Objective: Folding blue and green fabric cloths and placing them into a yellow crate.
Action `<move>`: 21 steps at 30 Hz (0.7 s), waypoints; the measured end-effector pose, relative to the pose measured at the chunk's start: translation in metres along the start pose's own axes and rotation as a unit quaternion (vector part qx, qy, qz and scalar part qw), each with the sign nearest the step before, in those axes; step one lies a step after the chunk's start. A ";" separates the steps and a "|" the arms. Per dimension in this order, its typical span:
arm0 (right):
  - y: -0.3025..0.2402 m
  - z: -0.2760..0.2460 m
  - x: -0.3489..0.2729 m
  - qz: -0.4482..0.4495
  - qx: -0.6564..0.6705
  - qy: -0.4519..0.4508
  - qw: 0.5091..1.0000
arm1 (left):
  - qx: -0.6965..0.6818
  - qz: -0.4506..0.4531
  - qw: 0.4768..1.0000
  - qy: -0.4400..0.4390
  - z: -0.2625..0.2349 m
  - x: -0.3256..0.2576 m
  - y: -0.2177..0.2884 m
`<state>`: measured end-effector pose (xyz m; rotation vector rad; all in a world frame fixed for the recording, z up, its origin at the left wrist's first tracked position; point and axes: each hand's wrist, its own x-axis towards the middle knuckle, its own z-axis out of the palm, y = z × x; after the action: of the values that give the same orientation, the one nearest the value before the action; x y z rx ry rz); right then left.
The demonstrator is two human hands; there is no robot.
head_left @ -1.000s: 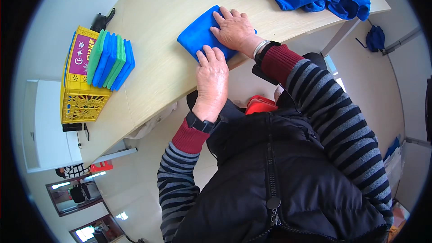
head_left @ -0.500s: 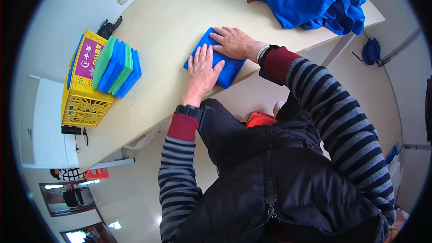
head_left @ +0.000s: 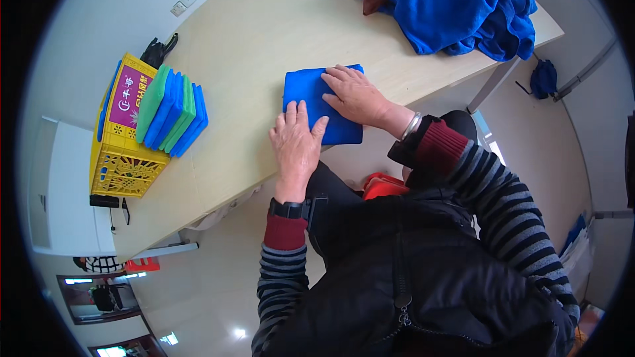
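Observation:
A folded blue cloth lies as a neat square at the table's front edge. My left hand rests at its left side, fingers stretched out and fingertips touching the cloth. Across its upper right part lies my right hand, flat with the fingers extended. Neither hand grips anything. To the left, several folded green and blue cloths lean in a row against a yellow plastic crate. A loose heap of blue cloths covers the far right of the table, with a bit of brown fabric at its left.
The pale wooden table curves from lower left to upper right. Behind the crate sits a black object near the wall. A red item shows below the table edge, by my legs. A dark blue item hangs at the right.
The folded cloth has turned so its edges lie squarer to me. Both hands have shifted slightly toward me and farther apart, still on the cloth.

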<state>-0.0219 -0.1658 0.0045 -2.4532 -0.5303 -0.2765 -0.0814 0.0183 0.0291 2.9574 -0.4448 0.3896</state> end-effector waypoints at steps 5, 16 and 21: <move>0.011 -0.006 0.015 -0.098 -0.099 -0.025 0.990 | 0.043 0.032 0.996 0.065 0.000 -0.001 0.001; -0.041 0.009 -0.004 -0.051 -0.105 -0.010 0.993 | 0.007 -0.053 0.998 0.018 -0.004 -0.003 0.015; -0.029 0.012 0.002 -0.059 -0.140 0.031 0.988 | -0.048 0.045 0.991 0.115 0.010 0.018 0.001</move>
<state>-0.0322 -0.1367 0.0109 -2.6765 -0.6478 -0.5049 -0.0627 0.0107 0.0245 2.7631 -0.5530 0.6907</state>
